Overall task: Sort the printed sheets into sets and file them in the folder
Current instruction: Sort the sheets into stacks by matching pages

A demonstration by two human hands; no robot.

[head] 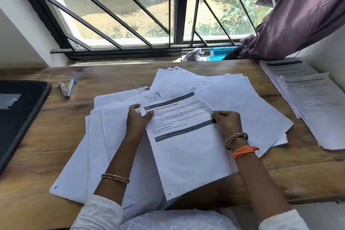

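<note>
A printed sheet [186, 142] with dark header bars lies face up on a loose heap of face-down white sheets [233, 99] in the middle of the wooden table. My left hand [137, 119] grips the printed sheet's left edge, thumb on top. My right hand [226, 120] pinches its right edge near a dark bar. A sorted stack of printed sheets [309, 102] rests at the table's right side. A black folder [20, 115] lies open at the far left.
A stapler [68, 87] sits on the wooden table [46, 147] beside the folder. Behind the table is a barred window with a blue bottle [220, 53] and a white cloth [193, 55] on the sill. A purple curtain [298, 11] hangs at the right.
</note>
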